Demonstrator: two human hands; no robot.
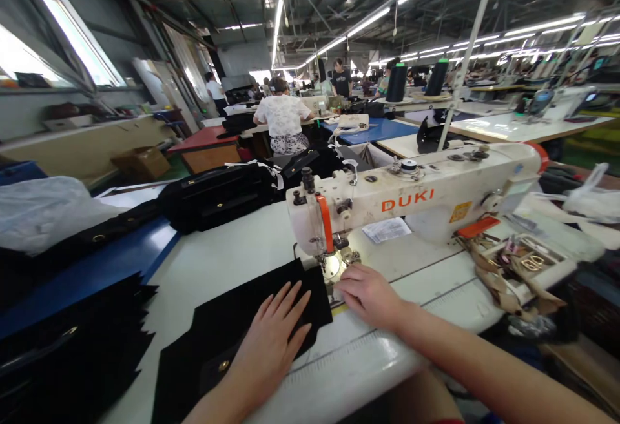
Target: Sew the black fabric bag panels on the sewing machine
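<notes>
Black panel (232, 314) on worktop (232, 237), lower centre of frame, corner near machine (411, 191) needle area; gold stud (223, 366) already fitted, stitching indiscernible. Left hand (274, 340) flat on panel, grasping nothing. Right hand (365, 292) curled beside needle area; grip unclear. Similar pieces (72, 359) piled lower left.

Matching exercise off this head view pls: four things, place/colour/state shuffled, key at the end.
Things
1. left hand
2. right hand
3. sewing machine
4. parts tray

Descriptions
A. white, with orange lettering
B. near the lit needle area
C. holds gold-coloured metal pieces
D. spread on black fabric

Pairs: 1-D, 2-B, 3-A, 4-C
</notes>
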